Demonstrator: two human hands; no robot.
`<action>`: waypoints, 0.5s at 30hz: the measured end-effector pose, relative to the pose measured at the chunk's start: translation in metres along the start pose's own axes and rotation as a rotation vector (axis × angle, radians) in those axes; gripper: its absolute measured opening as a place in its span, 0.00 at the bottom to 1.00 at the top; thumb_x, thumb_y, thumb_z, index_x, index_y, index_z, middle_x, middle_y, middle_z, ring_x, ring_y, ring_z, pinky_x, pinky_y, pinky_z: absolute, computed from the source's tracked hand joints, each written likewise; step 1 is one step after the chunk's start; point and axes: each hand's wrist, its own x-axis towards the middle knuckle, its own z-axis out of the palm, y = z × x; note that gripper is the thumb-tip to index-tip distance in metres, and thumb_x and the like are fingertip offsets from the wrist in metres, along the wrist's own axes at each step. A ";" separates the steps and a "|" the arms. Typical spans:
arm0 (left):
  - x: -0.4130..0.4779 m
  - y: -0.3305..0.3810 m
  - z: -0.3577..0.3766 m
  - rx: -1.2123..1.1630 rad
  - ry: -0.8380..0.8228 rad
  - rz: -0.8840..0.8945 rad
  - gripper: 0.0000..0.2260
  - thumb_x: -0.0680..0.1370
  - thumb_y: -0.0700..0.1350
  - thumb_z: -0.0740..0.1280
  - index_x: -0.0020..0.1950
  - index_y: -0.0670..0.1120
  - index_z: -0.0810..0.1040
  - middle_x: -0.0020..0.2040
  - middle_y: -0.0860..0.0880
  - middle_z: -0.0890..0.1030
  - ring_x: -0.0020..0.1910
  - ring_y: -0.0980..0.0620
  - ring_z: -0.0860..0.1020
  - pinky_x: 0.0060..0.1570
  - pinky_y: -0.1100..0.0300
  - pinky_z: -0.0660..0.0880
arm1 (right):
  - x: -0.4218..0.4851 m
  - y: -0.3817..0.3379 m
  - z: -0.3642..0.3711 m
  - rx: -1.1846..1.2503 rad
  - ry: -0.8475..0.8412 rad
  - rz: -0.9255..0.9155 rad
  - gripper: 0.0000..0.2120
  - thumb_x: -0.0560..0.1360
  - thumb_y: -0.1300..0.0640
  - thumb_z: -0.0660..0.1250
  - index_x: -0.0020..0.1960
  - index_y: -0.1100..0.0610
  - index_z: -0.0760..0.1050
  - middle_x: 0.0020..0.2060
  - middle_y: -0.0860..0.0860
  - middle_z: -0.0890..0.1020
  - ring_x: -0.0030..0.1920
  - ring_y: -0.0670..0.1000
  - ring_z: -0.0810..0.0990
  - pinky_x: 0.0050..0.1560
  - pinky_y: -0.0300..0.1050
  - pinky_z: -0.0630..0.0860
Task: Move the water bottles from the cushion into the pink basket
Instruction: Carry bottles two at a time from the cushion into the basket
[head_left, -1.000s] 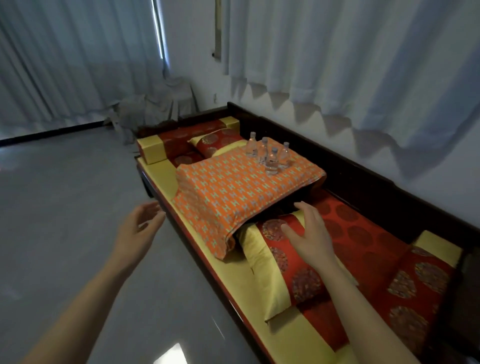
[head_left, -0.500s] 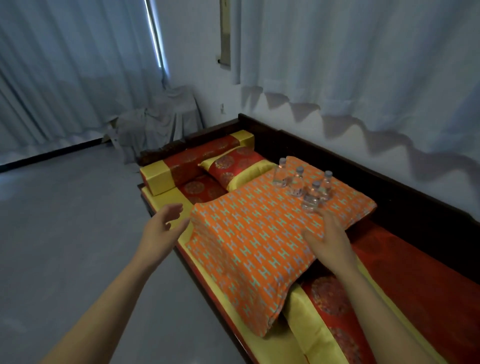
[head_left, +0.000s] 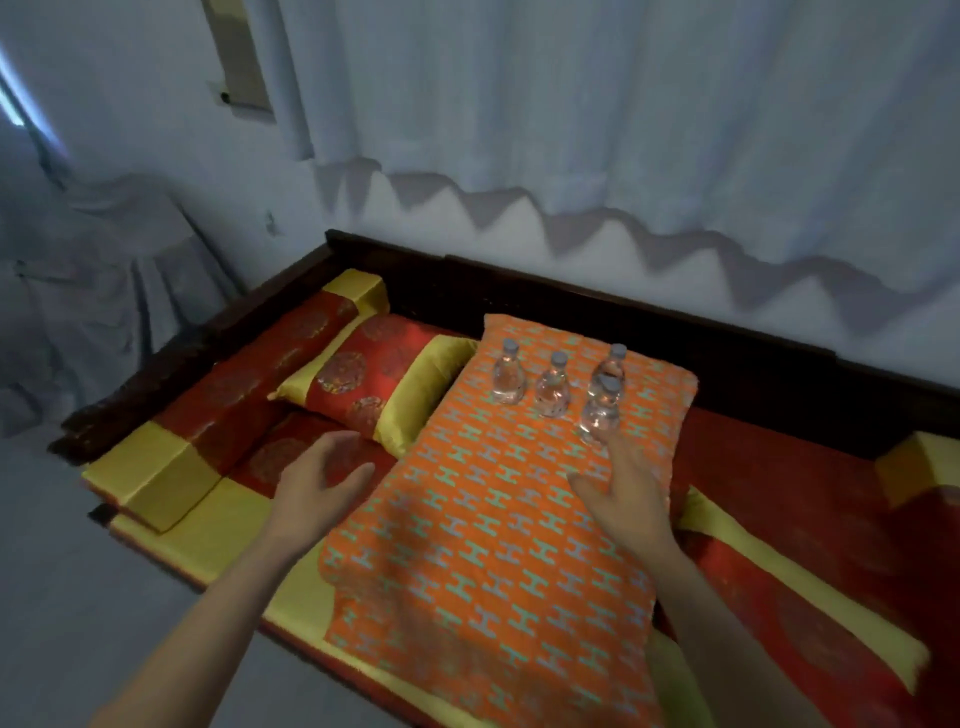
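Several small clear water bottles stand upright at the far end of an orange patterned cushion (head_left: 483, 530): one far left (head_left: 507, 372), one in the middle (head_left: 553, 385), one at the back right (head_left: 612, 366), one nearest me (head_left: 601, 410). My right hand (head_left: 621, 493) hovers over the cushion, fingers apart, fingertips just short of the nearest bottle. Left of the cushion's edge, my left hand (head_left: 317, 486) is open and holds nothing. No pink basket is in view.
The cushion lies on a low dark-wood daybed (head_left: 571, 296) with red and yellow bolsters (head_left: 171, 467) and a pillow (head_left: 374, 379). White curtains hang behind. A draped grey object (head_left: 119, 270) stands in the left corner. Grey floor lies at the lower left.
The view has moved closer and turned toward the cushion. Both hands have advanced; my right hand now reaches nearly to the nearest bottle, and my left hand has come beside the cushion's edge.
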 end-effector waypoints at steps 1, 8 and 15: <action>0.017 -0.005 0.002 -0.003 -0.033 0.009 0.17 0.74 0.46 0.72 0.62 0.45 0.77 0.54 0.53 0.79 0.54 0.54 0.77 0.55 0.56 0.73 | 0.004 0.000 0.006 -0.004 0.006 0.039 0.28 0.73 0.54 0.71 0.70 0.58 0.67 0.66 0.55 0.73 0.67 0.54 0.70 0.63 0.46 0.66; 0.131 -0.026 0.048 -0.127 -0.244 0.077 0.19 0.72 0.43 0.74 0.61 0.44 0.77 0.57 0.48 0.81 0.56 0.50 0.79 0.56 0.52 0.74 | 0.043 0.006 0.042 0.045 0.100 0.271 0.29 0.70 0.55 0.75 0.68 0.56 0.69 0.63 0.53 0.75 0.63 0.53 0.74 0.55 0.37 0.64; 0.217 -0.027 0.130 -0.303 -0.402 0.008 0.34 0.67 0.56 0.75 0.70 0.49 0.67 0.62 0.51 0.75 0.63 0.56 0.72 0.63 0.55 0.69 | 0.124 0.038 0.084 0.240 0.178 0.391 0.39 0.67 0.50 0.78 0.72 0.53 0.64 0.68 0.52 0.73 0.66 0.52 0.73 0.65 0.54 0.71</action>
